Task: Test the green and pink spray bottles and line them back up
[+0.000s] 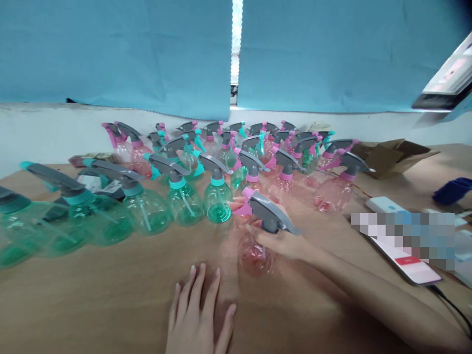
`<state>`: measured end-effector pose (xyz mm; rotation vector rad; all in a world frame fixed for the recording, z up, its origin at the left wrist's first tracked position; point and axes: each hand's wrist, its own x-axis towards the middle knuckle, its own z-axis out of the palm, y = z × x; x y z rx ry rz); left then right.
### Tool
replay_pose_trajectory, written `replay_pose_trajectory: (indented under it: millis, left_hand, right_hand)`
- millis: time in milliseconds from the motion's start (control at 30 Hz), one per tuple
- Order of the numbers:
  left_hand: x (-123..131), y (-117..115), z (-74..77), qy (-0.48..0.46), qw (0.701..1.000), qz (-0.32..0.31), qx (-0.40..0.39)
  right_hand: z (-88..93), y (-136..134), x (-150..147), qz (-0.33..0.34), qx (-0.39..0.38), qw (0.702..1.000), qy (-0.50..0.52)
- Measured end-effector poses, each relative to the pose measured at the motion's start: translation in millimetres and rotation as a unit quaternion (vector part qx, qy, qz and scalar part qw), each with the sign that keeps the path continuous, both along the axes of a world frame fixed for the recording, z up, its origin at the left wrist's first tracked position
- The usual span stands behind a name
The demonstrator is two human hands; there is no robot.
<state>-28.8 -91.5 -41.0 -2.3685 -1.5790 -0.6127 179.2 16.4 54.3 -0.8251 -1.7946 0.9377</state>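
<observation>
My right hand (282, 242) is wrapped round the neck of a pink spray bottle (257, 258), just under its grey and pink trigger head. The bottle stands near upright in front of the others, and some fingers are hidden behind it. Flat on the wooden table (121, 300), my left hand (197, 307) lies with its fingers spread, holding nothing. Beyond it, a green spray bottle (217, 204) with a turquoise collar ends a row of several green ones. Another pink spray bottle (334, 191) stands to the right of the held one.
Many more pink and green spray bottles crowd the back by the wall. At the right lie a phone (409, 263) with a black cable, a white box (385, 204), a dark blue object (453, 191) and an open cardboard box (394, 155). Blue curtains (118, 54) hang behind.
</observation>
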Motion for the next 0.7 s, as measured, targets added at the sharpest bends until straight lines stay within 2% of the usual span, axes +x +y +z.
replay_pose_trajectory:
  millis: [300,700]
  left_hand:
    - [0.5,-0.6,5.2,0.007,1.000,-0.005,-0.002]
    - [-1.1,1.1,1.2,0.016,0.999,-0.015,0.023]
  right_hand:
    - [-1.9,0.6,1.6,-0.007,0.011,1.000,-0.019]
    - [1.2,-1.2,0.5,0.007,0.029,1.000,0.004]
